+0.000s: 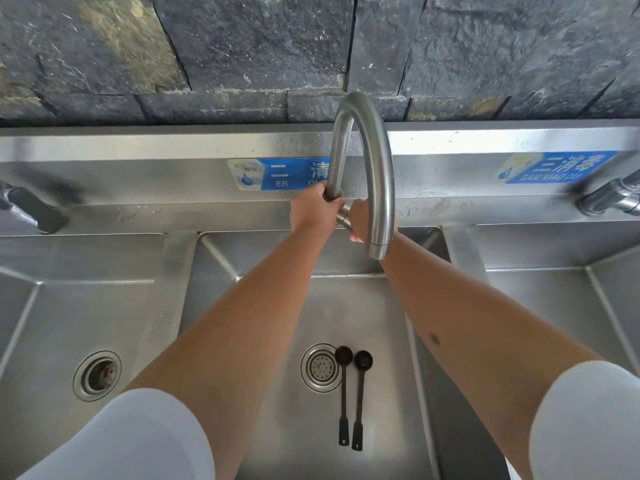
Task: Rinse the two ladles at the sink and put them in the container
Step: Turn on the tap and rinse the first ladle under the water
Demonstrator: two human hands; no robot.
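Note:
Two small black ladles lie side by side on the floor of the middle steel sink basin (pixel 374 306), bowls pointing away from me: the left ladle (pixel 343 396) next to the round drain (pixel 320 367), the right ladle (pixel 358 403) just beside it. Both my arms reach far forward to the tall arched steel faucet (pixel 379 174). My left hand (pixel 311 209) is wrapped around the base of the faucet's pipe. My right hand (pixel 360 220) grips the faucet's handle, partly hidden behind the spout. No water is running. No container is visible.
A left basin with its own drain (pixel 97 375) and a right basin (pixel 554 306) flank the middle one. Other taps stand at the far left (pixel 31 209) and far right (pixel 609 197). Blue labels (pixel 287 173) sit on the steel backsplash below a dark stone wall.

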